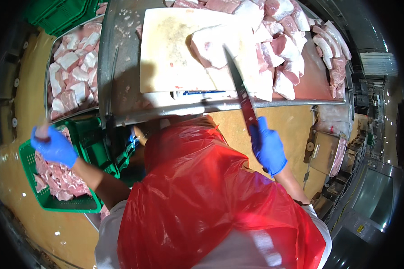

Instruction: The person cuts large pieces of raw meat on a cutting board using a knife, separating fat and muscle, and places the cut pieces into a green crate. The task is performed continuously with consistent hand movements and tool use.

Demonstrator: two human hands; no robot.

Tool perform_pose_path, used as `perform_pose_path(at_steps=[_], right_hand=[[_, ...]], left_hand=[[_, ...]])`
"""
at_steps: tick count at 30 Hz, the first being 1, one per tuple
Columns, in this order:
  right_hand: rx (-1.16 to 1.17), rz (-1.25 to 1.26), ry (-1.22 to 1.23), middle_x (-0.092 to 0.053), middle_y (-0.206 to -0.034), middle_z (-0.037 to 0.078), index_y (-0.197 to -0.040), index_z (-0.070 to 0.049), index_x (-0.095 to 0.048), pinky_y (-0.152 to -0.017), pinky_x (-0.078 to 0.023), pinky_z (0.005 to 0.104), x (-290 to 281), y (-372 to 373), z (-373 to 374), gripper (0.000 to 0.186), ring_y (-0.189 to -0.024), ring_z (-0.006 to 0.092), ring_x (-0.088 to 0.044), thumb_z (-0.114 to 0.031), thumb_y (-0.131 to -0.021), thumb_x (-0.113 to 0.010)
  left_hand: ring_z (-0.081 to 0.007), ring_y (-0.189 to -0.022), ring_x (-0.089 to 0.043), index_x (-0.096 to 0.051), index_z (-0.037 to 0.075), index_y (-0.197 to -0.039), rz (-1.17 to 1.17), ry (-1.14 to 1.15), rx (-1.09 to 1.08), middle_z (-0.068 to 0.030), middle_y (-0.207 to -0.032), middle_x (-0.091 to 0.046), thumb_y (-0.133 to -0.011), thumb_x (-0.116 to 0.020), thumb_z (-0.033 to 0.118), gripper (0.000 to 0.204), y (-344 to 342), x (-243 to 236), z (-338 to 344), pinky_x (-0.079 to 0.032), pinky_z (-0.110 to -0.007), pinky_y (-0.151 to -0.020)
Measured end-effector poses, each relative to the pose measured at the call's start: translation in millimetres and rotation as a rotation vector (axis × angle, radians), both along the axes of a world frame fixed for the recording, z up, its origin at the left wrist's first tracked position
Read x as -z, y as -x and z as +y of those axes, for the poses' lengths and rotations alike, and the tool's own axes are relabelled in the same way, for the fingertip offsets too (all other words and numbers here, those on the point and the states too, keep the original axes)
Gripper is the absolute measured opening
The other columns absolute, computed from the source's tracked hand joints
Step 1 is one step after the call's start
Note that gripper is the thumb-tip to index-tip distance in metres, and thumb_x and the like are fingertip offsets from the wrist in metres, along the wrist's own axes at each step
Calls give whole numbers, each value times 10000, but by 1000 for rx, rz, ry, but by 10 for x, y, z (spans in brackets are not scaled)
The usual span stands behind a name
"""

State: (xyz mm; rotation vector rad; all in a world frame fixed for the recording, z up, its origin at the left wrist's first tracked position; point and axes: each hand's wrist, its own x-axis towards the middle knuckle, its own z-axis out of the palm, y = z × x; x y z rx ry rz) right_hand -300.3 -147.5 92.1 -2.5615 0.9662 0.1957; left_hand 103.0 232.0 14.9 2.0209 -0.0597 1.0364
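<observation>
Head view: right hand point(268, 148), blue-gloved, grips a long dark-bladed knife point(241, 92), tip over the white cutting board point(170, 49) on the steel desk point(121, 96). Left hand point(54, 144) clenches a pink meat piece point(42, 132) above the green plastic crate point(60, 202), placed low for dropping trimmed cuts.

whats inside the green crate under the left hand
The green crate holds a heap of pink raw meat pieces. The left hand hangs over it gripping another piece. The crate's floor is covered by the meat.

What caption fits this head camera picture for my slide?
Blue-gloved right hand holds a long knife over a white cutting board; left hand holds a meat piece above a green crate.
</observation>
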Motion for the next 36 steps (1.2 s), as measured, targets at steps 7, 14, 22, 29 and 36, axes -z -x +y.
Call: perform_pose_path(at_steps=[7, 14, 22, 29, 36], right_hand=[[180, -675, 20, -624, -680, 166, -1128, -16, -532, -516, -481, 381, 64, -681, -557, 199, -530, 264, -622, -189, -1030, -541], [166, -1094, -273, -634, -743, 64, -1126, -26, -540, -509, -484, 249, -128, -1158, -682, 211, -545, 105, -572, -224, -1068, -494], [330, -1023, -215, -627, -698, 65, -1133, -11, -539, -487, -486, 274, -126, -763, -592, 206, -549, 103, -590, -195, -1050, -493], [509, -1000, -297, -641, -783, 69, -1211, -17, -539, -533, -475, 272, 82, -577, -691, 245, -615, 105, -592, -202, -1054, -502], [751, -839, -79, -620, -725, 60, -1153, -13, -550, -478, -473, 274, 463, 294, -1068, 220, -541, 105, -569, -203, -1053, -502]], left_hand=[[-465, -1198, -583, -509, -50, -1382, 247, -794, 11, -322, -1294, -595, -874, -720, 359, 685, -322, 45, 483, -483, -484, -994], [-290, -1244, -597, -536, -2, -1387, 319, -374, 1081, -207, -1341, -617, -912, -718, 267, 576, -59, -336, -2385, -473, -369, -1025], [-434, -1213, -592, -325, 82, -1542, 419, -940, 1144, -294, -1345, -562, -642, -855, 574, 1154, 702, -283, -4074, -490, -521, -987], [-454, -1198, -557, -417, 232, -1486, 354, -1157, 1071, -284, -1332, -531, -656, -834, 506, 969, 1008, -404, -4293, -458, -638, -921], [-399, -1098, -628, -490, 98, -1392, 327, -981, 1034, -252, -1212, -625, -662, -844, 362, 852, -28, -356, -3336, -502, -460, -964]])
